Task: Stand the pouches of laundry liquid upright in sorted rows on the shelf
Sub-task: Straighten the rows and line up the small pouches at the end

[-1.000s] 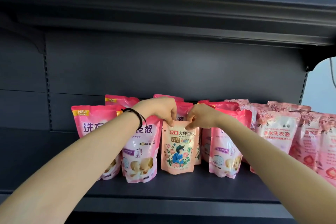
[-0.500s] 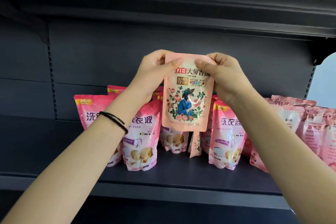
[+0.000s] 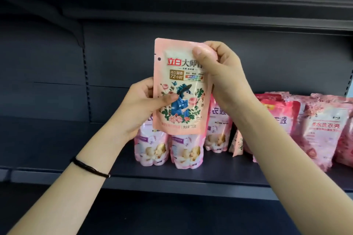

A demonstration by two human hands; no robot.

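The shelf [image 3: 57, 139] carries pink pouches [image 3: 186, 150] standing upright at its middle and a looser, leaning cluster of rose-printed pouches [image 3: 322, 131] to the right. Sorting appears partly done. One floral pouch [image 3: 179, 86] is held in the air, clear of the shelf, not yet placed. The left hand [image 3: 141, 107] grips its lower left edge; the right hand [image 3: 223, 74] pinches its top right corner.

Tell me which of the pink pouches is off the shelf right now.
The peach-pink pouch with the blue-coated figure among roses: the left hand and right hand hold it up, while the other pouches sit on the shelf.
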